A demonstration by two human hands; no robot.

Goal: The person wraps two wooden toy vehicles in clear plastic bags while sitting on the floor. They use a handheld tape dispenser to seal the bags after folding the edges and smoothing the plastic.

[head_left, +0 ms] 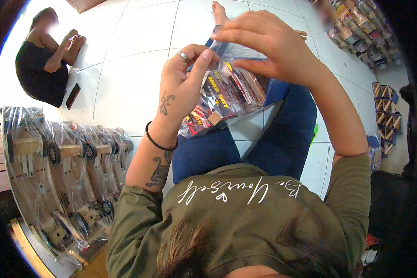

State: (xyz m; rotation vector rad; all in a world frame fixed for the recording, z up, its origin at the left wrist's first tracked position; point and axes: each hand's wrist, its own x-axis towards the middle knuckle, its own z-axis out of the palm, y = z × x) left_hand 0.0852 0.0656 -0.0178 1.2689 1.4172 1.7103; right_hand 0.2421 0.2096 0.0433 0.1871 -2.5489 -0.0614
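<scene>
A clear plastic bag (pixel 203 121) lies across my thighs. Inside it are dark panels (pixel 224 95) with bright yellow and red print, and a small pale wooden block (pixel 214 118). My left hand (pixel 187 76), with a ring on one finger, pinches the gathered plastic near the bag's top, thumb against the bent fingers. Over the bag's upper right part arches my right hand (pixel 264 46), its fingers stretched and its thumb apart below them. The fingertips meet the plastic near the left hand. Part of the bag's contents is hidden behind my hands.
Several plastic-wrapped wooden pieces with black wheels (pixel 69 162) stand at the left. A person in black (pixel 41 69) sits at the far left near a dark phone (pixel 72 96). Bagged goods (pixel 361 32) pile at the far right; blue-and-wood pieces (pixel 387 111) stack below them.
</scene>
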